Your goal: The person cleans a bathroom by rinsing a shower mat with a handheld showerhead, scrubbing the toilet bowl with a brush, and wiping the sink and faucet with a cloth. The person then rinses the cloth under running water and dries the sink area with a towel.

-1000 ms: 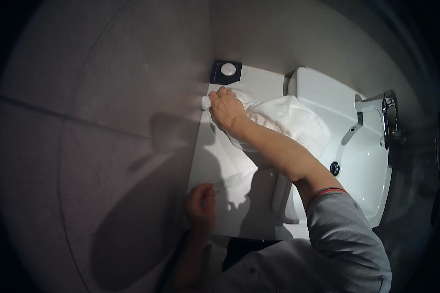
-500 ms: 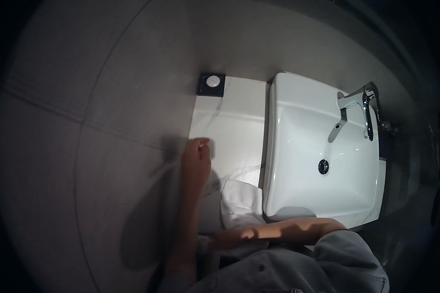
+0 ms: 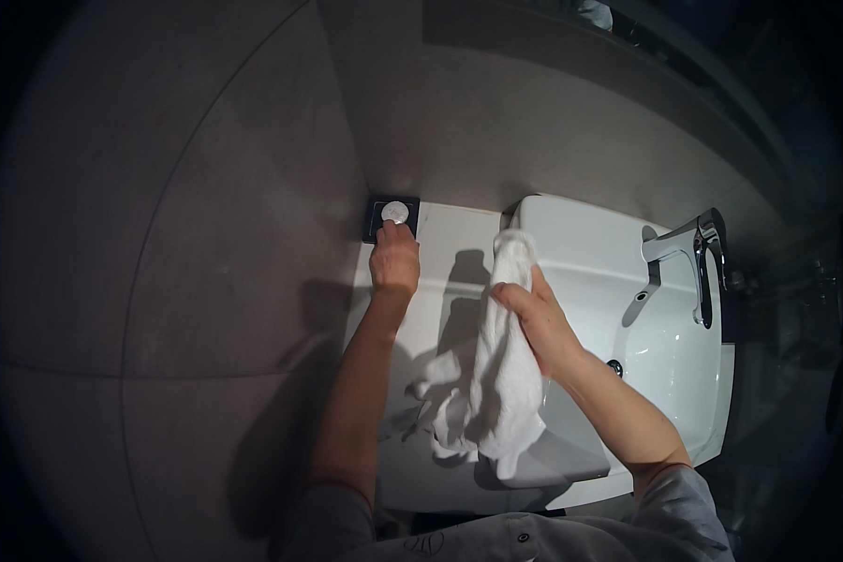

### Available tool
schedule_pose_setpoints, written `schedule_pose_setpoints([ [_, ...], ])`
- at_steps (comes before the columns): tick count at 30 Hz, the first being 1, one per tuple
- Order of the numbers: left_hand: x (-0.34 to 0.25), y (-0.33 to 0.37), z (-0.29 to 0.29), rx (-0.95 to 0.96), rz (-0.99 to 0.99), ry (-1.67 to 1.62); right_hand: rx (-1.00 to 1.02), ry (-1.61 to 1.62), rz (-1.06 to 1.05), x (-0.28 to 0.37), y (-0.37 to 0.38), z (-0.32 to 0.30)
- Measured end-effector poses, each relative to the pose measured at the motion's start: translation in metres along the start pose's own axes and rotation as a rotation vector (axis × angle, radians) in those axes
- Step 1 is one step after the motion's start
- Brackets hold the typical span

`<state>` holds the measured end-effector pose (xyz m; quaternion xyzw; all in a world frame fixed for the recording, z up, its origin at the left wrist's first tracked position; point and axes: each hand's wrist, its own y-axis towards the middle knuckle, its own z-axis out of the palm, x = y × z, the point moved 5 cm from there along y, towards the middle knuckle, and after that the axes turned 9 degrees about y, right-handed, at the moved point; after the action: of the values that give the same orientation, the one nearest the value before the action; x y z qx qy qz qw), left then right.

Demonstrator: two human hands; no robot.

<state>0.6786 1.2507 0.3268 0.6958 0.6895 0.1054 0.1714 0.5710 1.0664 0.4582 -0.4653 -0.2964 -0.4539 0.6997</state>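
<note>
My right hand (image 3: 543, 323) grips a bunched white towel (image 3: 506, 384), thumb across its upper part. The towel's top end sticks up past my fingers, and its loose folds hang down over the counter and the sink's left edge. Farther off at the left, my left hand (image 3: 395, 262) reaches to a small dark square dish (image 3: 376, 221). A round white disc (image 3: 395, 213) lies on that dish, with my bent fingertips at its near edge. My left fingers are drawn together; whatever they pinch, if anything, is hidden.
To the right stands a white rectangular sink (image 3: 581, 225) with a dark drain (image 3: 614, 368) and a chrome faucet (image 3: 707, 248). The white marbled counter (image 3: 440, 245) lies left of it. A grey tiled wall (image 3: 225, 253) bounds the left side.
My left hand has moved forward along the counter to the dark dish. My right hand has risen from near my body and now holds the towel up beside the sink. The view has shifted.
</note>
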Motion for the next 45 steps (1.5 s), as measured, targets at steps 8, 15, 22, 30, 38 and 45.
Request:
schedule_pose_setpoints([
  [8, -0.012, -0.061, -0.066, -0.01, -0.007, -0.073, -0.111, -0.943, -0.593, 0.017, 0.099, 0.027],
  [15, -0.022, -0.156, -0.142, 0.249, -0.087, -0.296, 0.051, -1.366, -0.707, -0.056, 0.199, 0.056],
  [22, -0.018, -0.191, -0.181, 0.196, -0.047, -0.298, 0.269, -1.036, -1.105, -0.1, 0.193, 0.077],
  [30, -0.024, -0.129, -0.201, 0.094, 0.018, -0.129, 0.775, -0.828, -0.627, -0.178, 0.05, 0.062],
  [38, -0.035, -0.061, -0.137, -0.218, 0.202, -0.147, 0.02, -1.606, -0.751, -0.074, 0.13, 0.005],
  [45, -0.026, -0.018, -0.052, -0.103, 0.201, -0.107, 0.848, -1.836, -0.613, -0.176, -0.075, 0.068],
])
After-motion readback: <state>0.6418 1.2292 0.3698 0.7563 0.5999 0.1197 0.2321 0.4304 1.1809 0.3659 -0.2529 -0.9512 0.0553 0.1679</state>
